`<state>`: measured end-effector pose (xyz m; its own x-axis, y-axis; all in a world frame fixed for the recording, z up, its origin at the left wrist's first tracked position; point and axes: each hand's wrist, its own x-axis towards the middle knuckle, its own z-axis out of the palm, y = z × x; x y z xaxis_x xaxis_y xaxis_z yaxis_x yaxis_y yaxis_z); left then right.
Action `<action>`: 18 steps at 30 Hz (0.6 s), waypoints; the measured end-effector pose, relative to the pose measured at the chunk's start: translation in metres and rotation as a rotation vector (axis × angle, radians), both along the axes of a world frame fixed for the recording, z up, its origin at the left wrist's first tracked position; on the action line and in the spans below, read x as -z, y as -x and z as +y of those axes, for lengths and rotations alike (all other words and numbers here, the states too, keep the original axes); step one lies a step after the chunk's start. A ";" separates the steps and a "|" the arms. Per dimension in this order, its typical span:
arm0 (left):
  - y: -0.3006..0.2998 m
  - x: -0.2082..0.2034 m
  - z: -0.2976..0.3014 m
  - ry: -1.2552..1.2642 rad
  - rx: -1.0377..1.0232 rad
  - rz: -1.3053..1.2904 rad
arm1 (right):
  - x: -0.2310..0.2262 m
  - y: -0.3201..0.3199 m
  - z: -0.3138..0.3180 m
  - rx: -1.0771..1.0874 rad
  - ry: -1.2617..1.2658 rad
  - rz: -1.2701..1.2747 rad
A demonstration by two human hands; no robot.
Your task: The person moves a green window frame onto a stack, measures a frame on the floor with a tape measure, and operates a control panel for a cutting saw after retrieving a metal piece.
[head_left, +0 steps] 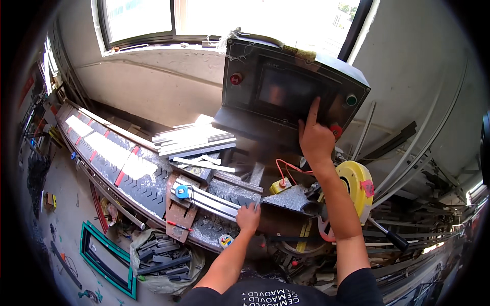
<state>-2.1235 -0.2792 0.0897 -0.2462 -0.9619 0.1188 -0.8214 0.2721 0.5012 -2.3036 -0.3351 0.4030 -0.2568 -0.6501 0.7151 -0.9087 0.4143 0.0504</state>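
Note:
My right hand point(316, 142) is at the dark touchscreen point(288, 89) of a grey control box point(240, 104). Its index finger is stretched out onto the right part of the screen, and it holds nothing. Below and to the left, my left hand point(248, 219) is closed on the near end of a long silver metal profile point(212, 202) lying on the machine bed. A blue tape measure point(181, 192) rests at the profile's far end. The box carries a red button point(236, 78), a green-ringed button point(351, 100) and a red knob point(336, 131).
A yellow saw guard point(354, 188) with a black-gripped lever point(395, 238) stands beside my right forearm. Cut profiles point(196, 137) are stacked behind the bed. A red pen point(178, 225) and round tape roll point(225, 240) lie in front. Below sit a sack of offcuts point(163, 260) and green frame point(84, 245).

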 end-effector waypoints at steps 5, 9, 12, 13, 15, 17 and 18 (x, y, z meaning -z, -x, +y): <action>-0.003 0.002 0.001 0.030 -0.002 -0.007 | 0.006 0.008 0.004 -0.214 0.241 0.056; -0.003 -0.001 -0.001 0.041 -0.011 -0.002 | 0.010 0.009 0.007 -0.342 0.297 0.130; -0.003 -0.001 -0.002 0.034 0.003 -0.016 | 0.011 0.008 0.010 -0.338 0.300 0.116; -0.003 -0.001 -0.002 0.038 0.005 -0.018 | 0.010 0.008 0.011 -0.332 0.302 0.114; -0.002 -0.003 -0.001 0.024 0.010 -0.014 | 0.013 0.011 0.009 -0.285 0.297 0.109; -0.001 -0.001 -0.002 0.037 0.008 -0.019 | 0.012 0.011 0.007 -0.239 0.289 0.104; -0.001 0.000 -0.002 0.046 0.005 -0.022 | 0.011 0.010 0.007 -0.236 0.286 0.115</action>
<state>-2.1225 -0.2809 0.0894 -0.2539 -0.9543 0.1578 -0.8307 0.2987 0.4698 -2.3132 -0.3285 0.3919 -0.0320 -0.4520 0.8915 -0.9759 0.2068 0.0698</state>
